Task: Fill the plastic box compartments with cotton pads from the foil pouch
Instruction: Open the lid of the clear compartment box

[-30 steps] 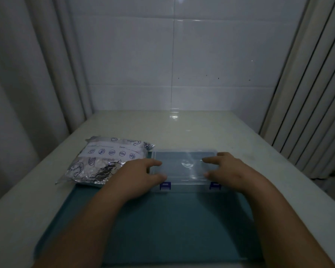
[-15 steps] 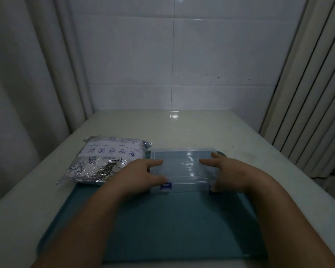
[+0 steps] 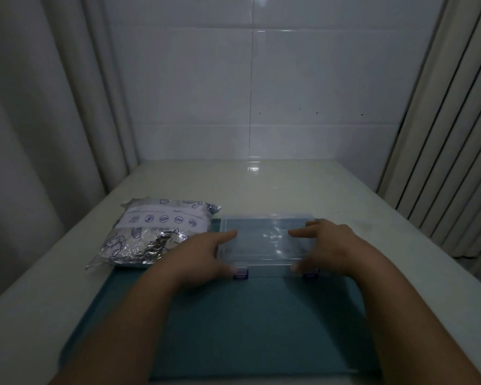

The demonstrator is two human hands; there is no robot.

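Note:
A clear plastic box point(image 3: 264, 237) with its lid down lies at the far edge of a teal tray point(image 3: 247, 329). Two blue latches point(image 3: 240, 272) sit on its near side. My left hand point(image 3: 197, 254) holds the box's left end, index finger flat on the lid and thumb at the left latch. At the right end, my right hand point(image 3: 333, 245) holds it the same way, thumb blurred at the right latch point(image 3: 310, 275). The foil pouch point(image 3: 156, 232), printed with blue drawings, lies left of the box and looks sealed.
The tray rests on a pale table point(image 3: 261, 190) that runs back to a tiled wall. Curtains hang along the left side and vertical blinds along the right. The light is dim.
Both thumbs have slid down onto the blue latches and are blurred with motion now. The box, its lid and the pouch stay where they were.

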